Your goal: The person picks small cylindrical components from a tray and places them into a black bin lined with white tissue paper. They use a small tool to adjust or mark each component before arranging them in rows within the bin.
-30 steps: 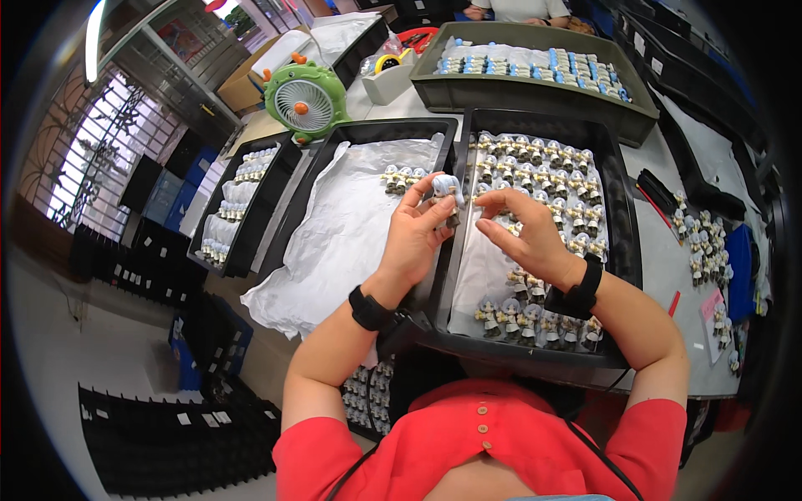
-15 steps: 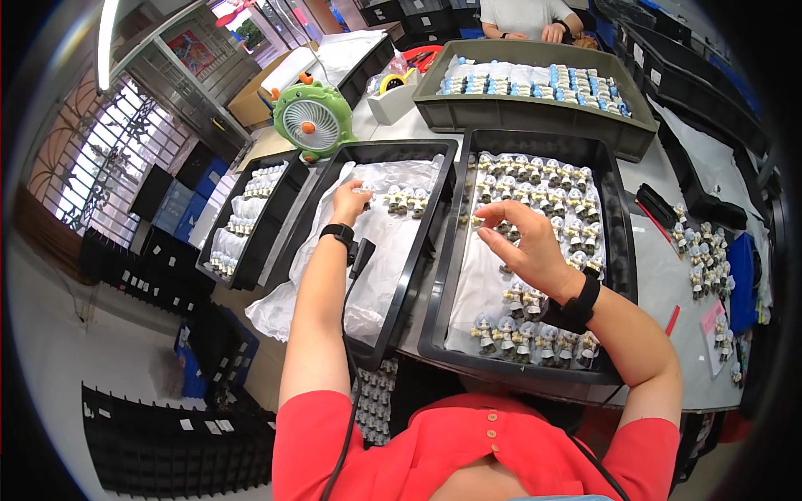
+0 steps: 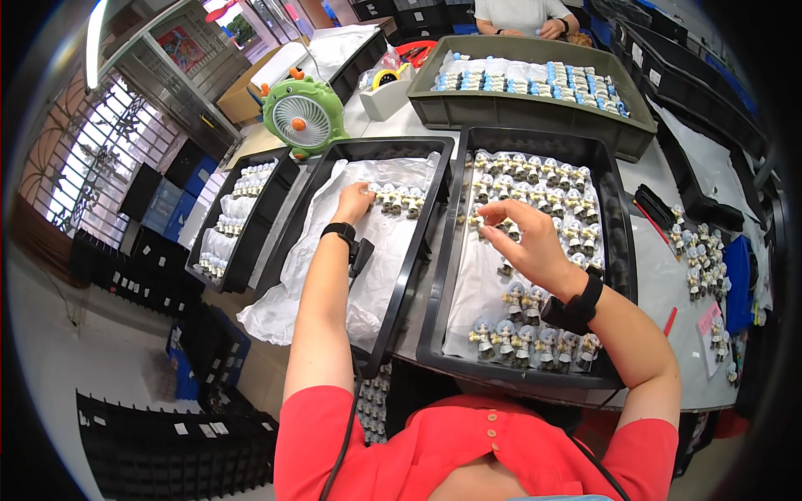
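My left hand [image 3: 356, 203] is closed at the left end of a short row of small figurines [image 3: 398, 199], its fingertips on the end one. These figurines have pale hair and yellow and white clothing. They stand on crumpled white sheeting [image 3: 368, 250] in a black tray [image 3: 399, 288]. Over the black tray to the right [image 3: 625, 275], my right hand [image 3: 528, 242] pinches another figurine [image 3: 479, 222] between thumb and forefinger. Several rows of the same figurines [image 3: 535, 171] fill that tray's far and right parts, with more along its near edge [image 3: 522, 341].
Farther back stand a green tray [image 3: 535, 108] of blue and white figurines and a green fan [image 3: 302, 121]. A narrower black tray [image 3: 251, 242] lies at left. Loose figurines [image 3: 702, 255] and a red pen [image 3: 671, 321] lie at right. A person [image 3: 526, 17] sits opposite.
My left hand has brought its figurine up to the end of the row. The figurine at my right fingertips shows more fully now; that hand has barely moved.
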### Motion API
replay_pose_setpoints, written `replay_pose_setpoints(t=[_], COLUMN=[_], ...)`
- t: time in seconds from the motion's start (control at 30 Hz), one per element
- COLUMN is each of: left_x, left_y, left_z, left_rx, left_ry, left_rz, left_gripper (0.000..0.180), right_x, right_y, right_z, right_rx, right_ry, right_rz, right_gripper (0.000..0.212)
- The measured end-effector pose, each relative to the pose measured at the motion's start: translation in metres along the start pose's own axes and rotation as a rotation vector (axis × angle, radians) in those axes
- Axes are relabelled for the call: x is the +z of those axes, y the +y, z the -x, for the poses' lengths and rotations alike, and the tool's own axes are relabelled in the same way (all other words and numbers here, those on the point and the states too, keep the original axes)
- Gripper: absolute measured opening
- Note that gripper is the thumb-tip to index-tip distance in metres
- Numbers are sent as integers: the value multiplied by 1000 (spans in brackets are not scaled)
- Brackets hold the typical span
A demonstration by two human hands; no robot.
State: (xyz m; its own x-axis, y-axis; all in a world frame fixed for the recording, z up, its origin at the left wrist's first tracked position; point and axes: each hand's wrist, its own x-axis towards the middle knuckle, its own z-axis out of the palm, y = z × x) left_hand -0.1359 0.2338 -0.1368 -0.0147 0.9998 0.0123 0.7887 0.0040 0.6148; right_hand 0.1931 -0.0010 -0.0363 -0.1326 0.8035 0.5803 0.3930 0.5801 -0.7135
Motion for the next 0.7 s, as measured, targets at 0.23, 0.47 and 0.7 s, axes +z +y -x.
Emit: replay_pose_setpoints(t=[0.23, 0.47, 0.7], left_x=[-18, -33, -25], left_y=[30, 184, 205], left_z=[21, 161, 249], left_rx=[258, 251, 373], left_ry=[183, -455, -674], left_rz=[-129, 757, 962], left_gripper=[39, 34, 32], right_x=[-2, 2, 3], right_y=[41, 44, 44], right_z=[5, 27, 24], right_rx=[96, 205, 303], right_ry=[-185, -557, -554], right_rz=[201, 781, 674], right_gripper=[25, 56, 49])
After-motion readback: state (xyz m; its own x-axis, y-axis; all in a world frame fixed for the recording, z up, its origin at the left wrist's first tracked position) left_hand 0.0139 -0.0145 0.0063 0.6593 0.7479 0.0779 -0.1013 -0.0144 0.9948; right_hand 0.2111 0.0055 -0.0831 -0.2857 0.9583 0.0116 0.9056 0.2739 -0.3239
